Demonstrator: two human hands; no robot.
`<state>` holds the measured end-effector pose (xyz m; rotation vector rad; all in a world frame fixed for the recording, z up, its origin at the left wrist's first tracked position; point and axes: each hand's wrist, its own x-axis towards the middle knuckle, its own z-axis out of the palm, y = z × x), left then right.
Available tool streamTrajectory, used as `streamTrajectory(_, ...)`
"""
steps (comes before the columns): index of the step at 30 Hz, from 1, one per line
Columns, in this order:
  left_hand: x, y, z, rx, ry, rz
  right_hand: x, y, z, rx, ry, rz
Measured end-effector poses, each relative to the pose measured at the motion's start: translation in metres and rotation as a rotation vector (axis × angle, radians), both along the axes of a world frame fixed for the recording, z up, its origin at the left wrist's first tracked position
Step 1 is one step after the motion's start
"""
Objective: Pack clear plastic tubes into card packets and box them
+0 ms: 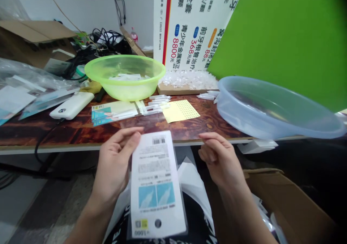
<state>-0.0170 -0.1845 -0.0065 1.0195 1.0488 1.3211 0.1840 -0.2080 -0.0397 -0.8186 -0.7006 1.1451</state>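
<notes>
My left hand (116, 161) pinches the upper left edge of a printed card in a clear plastic sleeve (154, 179). Its white side faces me, with a barcode at the top, two blue pictures and a dark round hole near the bottom. Right of the card and apart from it, my right hand (221, 157) has thumb and forefinger pressed together; whatever may be between them is too small to make out. On the table beyond lie a yellow sticker sheet (181, 111), several clear plastic tubes (155, 105) and a small stack of packaged cards (115, 113).
A yellow-green basin (124, 61) holds white pieces. Beside it are a cardboard tray (187, 89) of clear small parts and a blue basin (244, 119). On the left lie a white power bank (72, 105) and plastic bags (29, 74). An open carton (287, 197) stands below right.
</notes>
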Motion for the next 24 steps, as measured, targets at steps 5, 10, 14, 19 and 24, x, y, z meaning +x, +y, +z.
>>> streamTrajectory(5, 0.009, -0.011, -0.009, -0.072, 0.019, -0.256, -0.012, -0.006, 0.006, 0.018, -0.103, 0.281)
streamTrajectory(10, 0.010, -0.011, -0.012, -0.134, 0.050, -0.351, -0.021, -0.006, 0.004, -0.097, -0.101, 0.343)
streamTrajectory(14, 0.000, -0.006, -0.009, -0.141, 0.084, -0.438, -0.015, -0.004, -0.005, -0.091, -0.156, 0.237)
streamTrajectory(19, -0.012, -0.004, -0.008, -0.072, 0.136, -0.599, -0.001, -0.011, -0.018, 0.005, -0.355, 0.285)
streamTrajectory(24, -0.020, -0.005, -0.011, 0.123, 0.253, -0.582, 0.006, -0.013, -0.034, 0.200, -0.332, 0.299)
